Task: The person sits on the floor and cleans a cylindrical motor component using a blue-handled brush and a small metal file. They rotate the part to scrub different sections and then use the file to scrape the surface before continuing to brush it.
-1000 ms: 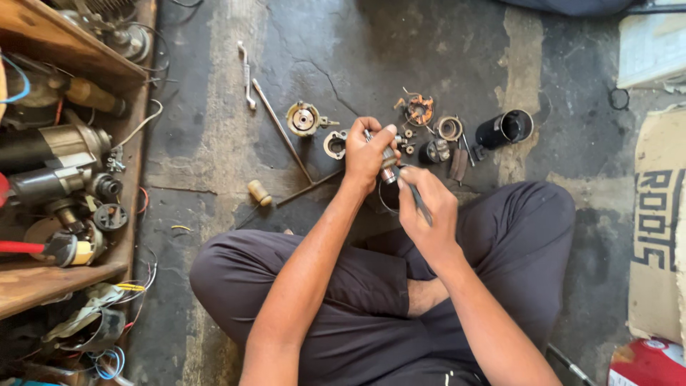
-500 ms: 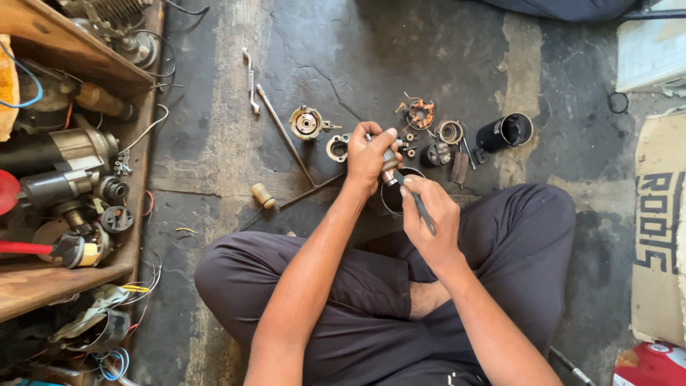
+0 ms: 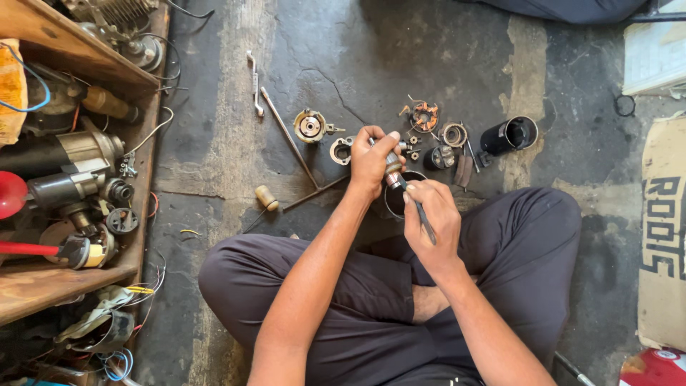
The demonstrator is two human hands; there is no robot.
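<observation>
Seated cross-legged on the concrete floor, the left hand gripped a small metal motor part; the right hand pinched a thin tool against it. Disassembly looked well advanced: loose components lay scattered just beyond.

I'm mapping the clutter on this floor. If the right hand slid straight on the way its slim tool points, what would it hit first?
Probably the small metal part gripped in the left hand; the right hand aims its slim tool at it, though depth is unclear.
</observation>
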